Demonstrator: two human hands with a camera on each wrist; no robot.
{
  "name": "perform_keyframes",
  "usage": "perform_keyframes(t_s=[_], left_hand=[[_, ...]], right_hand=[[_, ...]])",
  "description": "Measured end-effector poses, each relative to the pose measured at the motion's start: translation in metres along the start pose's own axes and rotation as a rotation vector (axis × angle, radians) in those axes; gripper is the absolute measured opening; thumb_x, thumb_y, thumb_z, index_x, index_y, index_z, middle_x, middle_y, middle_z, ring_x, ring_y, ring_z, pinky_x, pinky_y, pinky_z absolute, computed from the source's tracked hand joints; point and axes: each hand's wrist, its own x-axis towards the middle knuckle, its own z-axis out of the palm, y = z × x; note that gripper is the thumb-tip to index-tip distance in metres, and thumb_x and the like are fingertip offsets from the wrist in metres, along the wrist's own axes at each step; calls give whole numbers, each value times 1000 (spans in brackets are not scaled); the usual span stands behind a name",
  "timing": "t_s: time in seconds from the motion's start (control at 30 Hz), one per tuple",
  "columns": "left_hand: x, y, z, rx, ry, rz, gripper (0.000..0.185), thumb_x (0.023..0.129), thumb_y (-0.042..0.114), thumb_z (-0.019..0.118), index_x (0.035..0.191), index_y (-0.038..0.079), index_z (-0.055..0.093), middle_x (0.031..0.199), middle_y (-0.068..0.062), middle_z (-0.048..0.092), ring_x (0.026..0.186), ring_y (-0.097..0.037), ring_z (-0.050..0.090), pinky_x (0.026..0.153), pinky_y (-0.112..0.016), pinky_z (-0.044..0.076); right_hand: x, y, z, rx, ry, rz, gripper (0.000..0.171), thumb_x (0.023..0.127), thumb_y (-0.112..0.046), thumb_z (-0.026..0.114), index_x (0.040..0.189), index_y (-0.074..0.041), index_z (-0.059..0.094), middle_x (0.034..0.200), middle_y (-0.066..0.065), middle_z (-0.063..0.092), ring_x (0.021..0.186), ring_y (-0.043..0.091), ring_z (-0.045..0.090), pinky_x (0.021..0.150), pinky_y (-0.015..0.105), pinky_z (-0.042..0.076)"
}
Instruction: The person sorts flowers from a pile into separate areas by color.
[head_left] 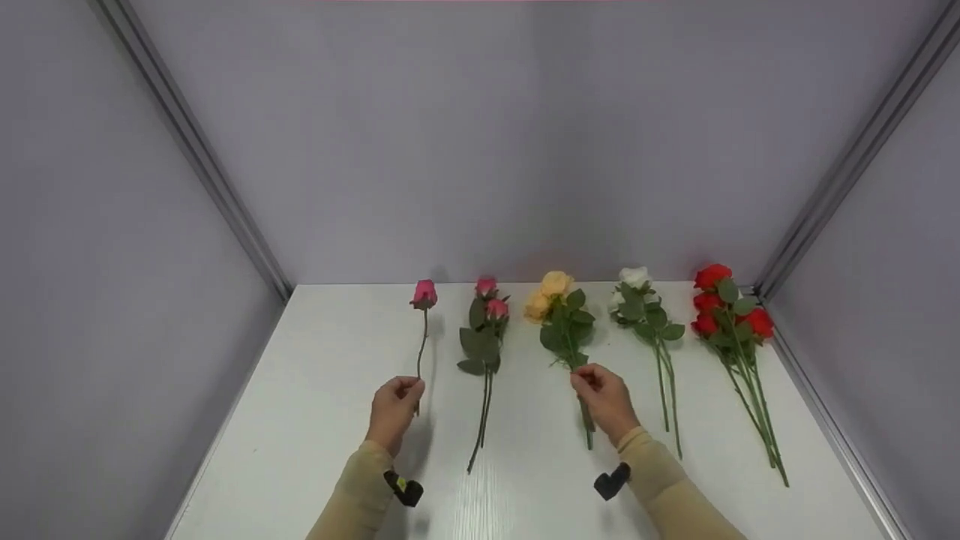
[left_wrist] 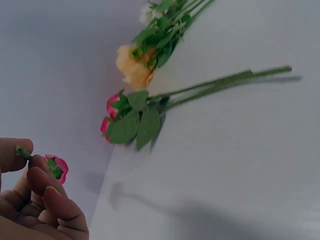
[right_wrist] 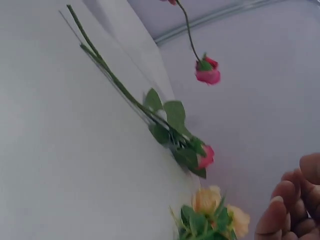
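My left hand (head_left: 395, 409) pinches the stem of a single pink rose (head_left: 424, 294) between thumb and fingertips. The bloom points toward the back wall, and the cut stem end shows at the fingertips in the left wrist view. My right hand (head_left: 606, 397) hovers over the stems of the yellow roses (head_left: 556, 285), its fingers loosely curled. Nothing shows between those fingers in the right wrist view (right_wrist: 292, 205), where the yellow blooms lie beside the hand. Two pink roses (head_left: 480, 341) with dark leaves lie between the hands.
White roses (head_left: 636, 279) lie right of the yellow ones, and several red roses (head_left: 712, 277) lie at the far right. All the stems point toward the front of the white table (head_left: 315, 450). Grey panels (head_left: 450, 150) enclose the back and both sides.
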Motion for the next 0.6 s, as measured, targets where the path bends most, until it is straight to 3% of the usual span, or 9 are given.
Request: perform_keyframes(t_s=[0.27,0.43,0.6], left_hand=[[-23,12,32,-8,-57,84,22,93,18,64,105,-1,64,89,-14,61,71,-17,55,59,-27,47],[-37,12,49,48,-131,170,19,93,17,64,103,0,64,82,-9,61,67,-16,56,56,-27,48],[-45,8,61,121,-180,270,13,93,13,65,98,1,66,78,-12,63,60,-12,55,53,-25,47]], right_hand=[[0,-16,65,-51,-205,-59,22,95,-28,61,105,-9,67,91,13,63,76,18,57,67,35,51],[6,-18,93,-43,-227,-14,27,95,-32,61,107,-9,68,93,8,66,81,16,59,72,36,51],[9,-20,112,30,-217,58,30,96,-34,60,108,-8,69,99,9,67,87,19,61,74,33,51]])
